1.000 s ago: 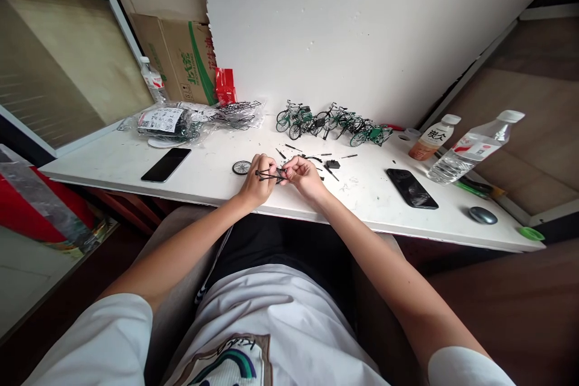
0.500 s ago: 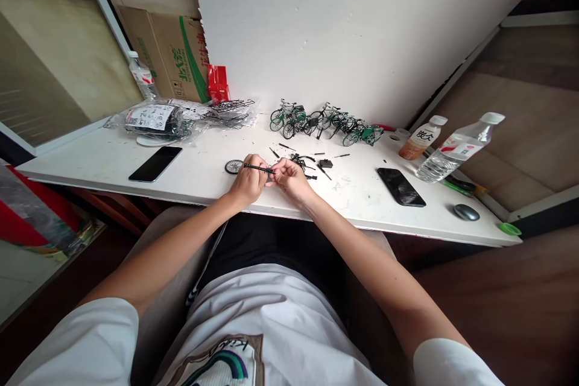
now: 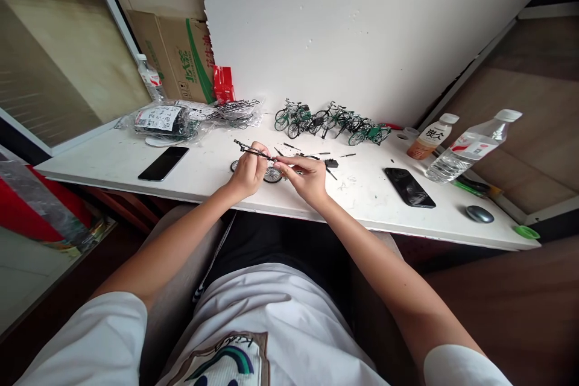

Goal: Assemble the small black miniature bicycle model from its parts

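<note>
Head view. The dark bicycle frame part point(image 3: 244, 148) is the reference for all places below. It is held above the white table point(image 3: 362, 205), near its front edge, slanting with its forked end up and to the left. The left hand point(image 3: 249, 170) is closed around its middle, fingers curled. The right hand point(image 3: 309, 178) is narrowed, thumb and fingertips at the frame part's right end; whether a smaller piece is pinched there cannot be told.

A spoked wheel point(image 3: 272, 175) shows below the frame part's right end, between the hands; contact between the two cannot be determined. A second wheel point(image 3: 234, 166), partly covered by the left hand, shows below the frame part's left end. Right of the frame part lie thin dark rods point(image 3: 292, 146) and a black box-shaped piece point(image 3: 332, 163), the latter just beyond the right hand.

Beyond the frame part and to its right stands a group of green and black model bicycles point(image 3: 328, 120). Beyond it and to its left lies a clear bag point(image 3: 156, 120) of parts. One phone point(image 3: 163, 163) lies left of the frame part; another phone point(image 3: 409, 187) lies well to its right.
</note>
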Demonstrator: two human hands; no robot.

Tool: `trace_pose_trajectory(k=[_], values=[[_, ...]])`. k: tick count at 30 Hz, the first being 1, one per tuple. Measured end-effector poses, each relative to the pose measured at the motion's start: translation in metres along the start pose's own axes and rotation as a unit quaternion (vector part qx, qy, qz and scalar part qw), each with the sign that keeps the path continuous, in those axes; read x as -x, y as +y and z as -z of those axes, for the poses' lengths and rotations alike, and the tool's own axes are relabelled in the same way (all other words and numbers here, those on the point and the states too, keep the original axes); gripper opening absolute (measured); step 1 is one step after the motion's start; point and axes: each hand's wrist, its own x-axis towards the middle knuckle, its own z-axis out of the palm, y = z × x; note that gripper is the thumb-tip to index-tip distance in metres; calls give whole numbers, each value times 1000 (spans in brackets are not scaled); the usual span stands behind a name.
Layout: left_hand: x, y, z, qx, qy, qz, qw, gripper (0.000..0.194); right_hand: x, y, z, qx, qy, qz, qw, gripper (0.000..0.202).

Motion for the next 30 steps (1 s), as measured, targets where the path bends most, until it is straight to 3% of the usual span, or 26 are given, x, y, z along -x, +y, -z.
trace_pose_trajectory(k=[9,13,23,30], values=[[-6,20,7,55,6,-11,998,40,1,-15,-5,50,18,154,987,13],[-6,24,9,52,-1,-26,998,36,1,-18,-3,76,27,165,983,13],[-4,34,8,63,-23,-19,998,30,-3,-19,3,90,-16,181,979,16],[0,30,4,84,-14,-14,996,33,0,-12,-1,87,-19,192,977,14]])
